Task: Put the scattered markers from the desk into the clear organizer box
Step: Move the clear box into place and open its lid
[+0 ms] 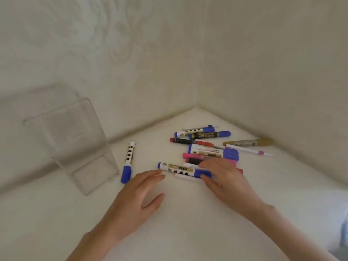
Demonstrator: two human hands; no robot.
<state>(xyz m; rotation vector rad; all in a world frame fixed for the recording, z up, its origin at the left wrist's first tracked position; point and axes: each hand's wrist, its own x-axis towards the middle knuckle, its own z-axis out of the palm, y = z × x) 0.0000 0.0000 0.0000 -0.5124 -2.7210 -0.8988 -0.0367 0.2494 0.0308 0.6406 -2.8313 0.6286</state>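
The clear organizer box [75,140] stands at the left of the white desk with nothing in it. One blue-capped marker [128,161] lies alone just right of the box. Several markers [205,146] in blue, red, pink and gold lie heaped in the wall corner. Nearest me lies a white marker with a blue cap [180,169]. My right hand [224,178] rests on its capped end, fingers curled over it. My left hand [139,198] hovers open, its fingertips just short of that marker's other end.
The desk [169,232] sits in a corner between two cream walls. A gold marker [248,142] and a thin white pen [248,150] lie against the right wall. Something pale blue shows at the right edge [345,228].
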